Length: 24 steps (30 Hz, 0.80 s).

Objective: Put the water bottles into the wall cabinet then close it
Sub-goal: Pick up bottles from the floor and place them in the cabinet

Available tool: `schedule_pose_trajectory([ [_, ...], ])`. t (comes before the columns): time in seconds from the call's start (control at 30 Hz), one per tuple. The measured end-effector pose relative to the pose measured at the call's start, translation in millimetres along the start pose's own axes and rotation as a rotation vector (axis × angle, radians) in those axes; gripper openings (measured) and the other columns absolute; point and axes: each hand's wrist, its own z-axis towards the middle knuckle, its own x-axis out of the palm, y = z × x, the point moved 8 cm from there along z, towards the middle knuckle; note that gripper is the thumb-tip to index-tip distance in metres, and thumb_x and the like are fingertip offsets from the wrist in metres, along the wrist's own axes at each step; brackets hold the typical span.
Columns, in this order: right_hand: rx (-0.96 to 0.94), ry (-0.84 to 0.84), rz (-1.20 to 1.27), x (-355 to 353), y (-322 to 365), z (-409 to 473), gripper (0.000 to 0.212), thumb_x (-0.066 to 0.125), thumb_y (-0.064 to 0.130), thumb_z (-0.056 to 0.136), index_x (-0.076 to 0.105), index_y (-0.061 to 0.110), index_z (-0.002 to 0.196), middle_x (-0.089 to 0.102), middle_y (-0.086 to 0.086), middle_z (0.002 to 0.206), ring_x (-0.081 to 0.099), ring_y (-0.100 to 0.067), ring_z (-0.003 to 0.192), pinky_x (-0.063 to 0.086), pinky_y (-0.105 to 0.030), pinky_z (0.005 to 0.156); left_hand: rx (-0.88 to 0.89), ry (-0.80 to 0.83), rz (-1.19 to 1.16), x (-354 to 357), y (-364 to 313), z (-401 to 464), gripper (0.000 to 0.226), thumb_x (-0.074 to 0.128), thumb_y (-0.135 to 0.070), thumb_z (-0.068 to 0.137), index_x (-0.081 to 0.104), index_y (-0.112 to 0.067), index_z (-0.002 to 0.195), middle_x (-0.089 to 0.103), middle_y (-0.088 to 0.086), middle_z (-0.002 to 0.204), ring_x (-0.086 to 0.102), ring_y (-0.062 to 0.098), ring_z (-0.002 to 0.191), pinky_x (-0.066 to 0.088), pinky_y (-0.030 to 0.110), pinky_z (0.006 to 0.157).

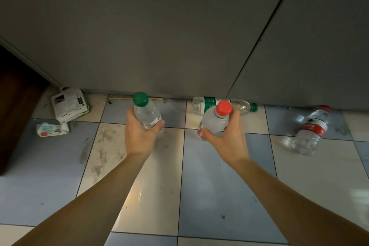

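Note:
My left hand [139,136] grips a clear water bottle with a green cap [146,112], held upright above the tiled floor. My right hand [225,138] grips a clear bottle with a red cap [216,120], also upright. A third bottle with a green label and green cap [209,104] lies on its side on the floor against the base of the grey cabinet [159,36]. Another bottle with a red label and red cap [311,132] lies on the floor at the right. The cabinet doors in view are closed.
Crumpled white paper packaging [67,104] and a small white packet [52,129] lie on the floor at the left. A dark brown piece of furniture [14,106] stands at the far left. The floor has blue and cream tiles [209,185].

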Motion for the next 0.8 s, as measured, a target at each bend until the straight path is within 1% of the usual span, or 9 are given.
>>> schedule_pose_trajectory([
  [0.07,0.047,0.005,0.067,6,-14,-4,0.080,0.091,0.031,0.072,0.040,0.042,0.132,0.055,0.035,0.116,0.057,0.010,0.112,0.051,-0.007,0.079,-0.028,0.001,-0.012,3,10,3,0.078,0.093,-0.024,0.070,0.043,-0.032,0.130,0.063,-0.010,0.115,0.063,0.014,0.105,0.049,0.019,0.083],
  [0.1,0.081,0.009,0.114,9,-23,-4,0.079,0.092,0.029,0.072,0.043,0.042,0.132,0.057,0.035,0.117,0.059,0.006,0.113,0.053,-0.011,0.084,-0.041,0.004,-0.018,5,15,4,0.078,0.093,-0.024,0.069,0.043,-0.035,0.128,0.063,-0.014,0.112,0.064,0.010,0.103,0.047,0.016,0.080],
  [0.17,0.138,0.014,0.166,17,-36,-2,0.076,0.092,0.025,0.073,0.048,0.039,0.133,0.063,0.029,0.119,0.063,-0.002,0.115,0.056,-0.025,0.094,-0.061,0.021,-0.029,9,23,6,0.076,0.093,-0.023,0.069,0.044,-0.038,0.126,0.062,-0.020,0.109,0.062,0.003,0.103,0.048,0.015,0.078],
  [0.23,0.165,0.015,0.168,24,-42,1,0.073,0.092,0.023,0.074,0.052,0.034,0.134,0.065,0.022,0.119,0.066,-0.005,0.112,0.058,-0.031,0.096,-0.072,0.029,-0.044,12,29,8,0.074,0.092,-0.022,0.070,0.045,-0.038,0.125,0.063,-0.019,0.110,0.062,0.002,0.104,0.050,0.017,0.081],
  [0.4,0.148,0.016,0.160,40,-23,-4,0.062,0.091,0.026,0.073,0.055,0.041,0.121,0.070,0.027,0.107,0.068,0.003,0.101,0.059,-0.026,0.087,-0.054,0.059,-0.052,7,22,6,0.073,0.092,-0.018,0.071,0.047,-0.035,0.127,0.064,-0.014,0.113,0.063,0.006,0.106,0.049,0.019,0.084],
  [0.5,0.123,0.064,0.193,48,14,-16,0.061,0.090,0.030,0.072,0.057,0.035,0.123,0.071,0.020,0.111,0.069,-0.001,0.102,0.059,-0.027,0.086,-0.052,0.050,-0.074,-12,-3,-10,0.075,0.092,-0.016,0.071,0.045,-0.033,0.127,0.064,-0.014,0.112,0.063,0.006,0.106,0.049,0.018,0.083],
  [0.67,0.075,0.138,0.207,30,115,-44,0.065,0.089,0.025,0.074,0.052,0.050,0.120,0.067,0.031,0.112,0.066,0.006,0.105,0.055,-0.012,0.080,-0.051,0.071,-0.111,-72,-87,-49,0.079,0.092,-0.014,0.072,0.040,-0.035,0.128,0.062,-0.020,0.112,0.063,-0.006,0.103,0.051,0.016,0.085],
  [0.73,0.058,0.160,0.200,14,168,-55,0.068,0.090,0.022,0.074,0.051,0.050,0.122,0.067,0.030,0.113,0.066,0.006,0.106,0.056,-0.014,0.083,-0.040,0.086,-0.099,-106,-136,-63,0.082,0.092,-0.018,0.071,0.036,-0.041,0.127,0.060,-0.026,0.112,0.059,-0.015,0.103,0.049,0.006,0.078],
  [0.8,0.054,0.183,0.203,-5,228,-66,0.067,0.091,0.022,0.074,0.051,0.051,0.120,0.068,0.025,0.113,0.067,0.004,0.107,0.058,-0.021,0.086,-0.029,0.096,-0.076,-145,-189,-76,0.082,0.093,-0.023,0.071,0.035,-0.048,0.124,0.059,-0.033,0.109,0.054,-0.020,0.104,0.047,0.004,0.073],
])
